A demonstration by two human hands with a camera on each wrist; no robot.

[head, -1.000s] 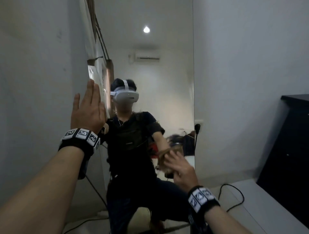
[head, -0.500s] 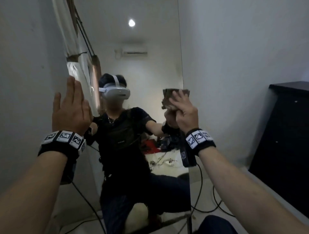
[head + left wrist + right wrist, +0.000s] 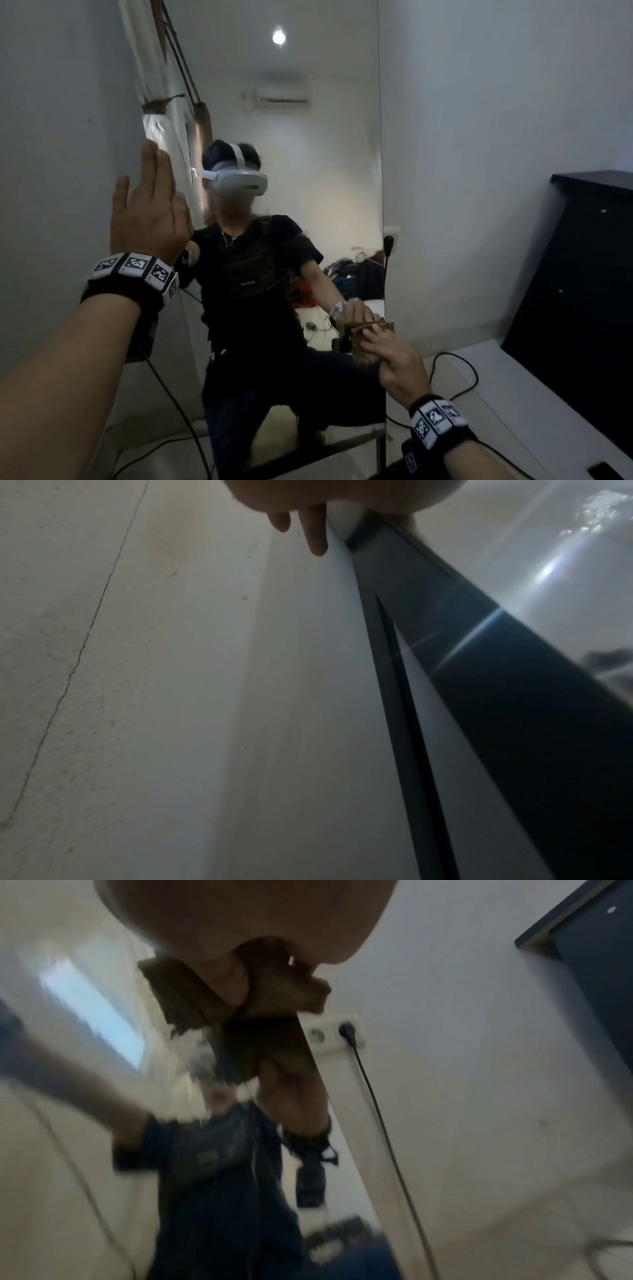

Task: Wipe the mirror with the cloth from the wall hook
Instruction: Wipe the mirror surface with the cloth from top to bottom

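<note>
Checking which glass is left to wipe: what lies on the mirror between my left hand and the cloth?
In the head view, only bare mirror glass showing the person's reflection lies between the left hand and the cloth; nothing rests on it.

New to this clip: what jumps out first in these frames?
The tall mirror leaning on the wall fills the centre of the head view, reflecting the person in a white headset. The right hand presses a brown cloth against the glass near the mirror's lower right edge. The left hand is raised flat, fingers straight, at the mirror's left edge.
</note>
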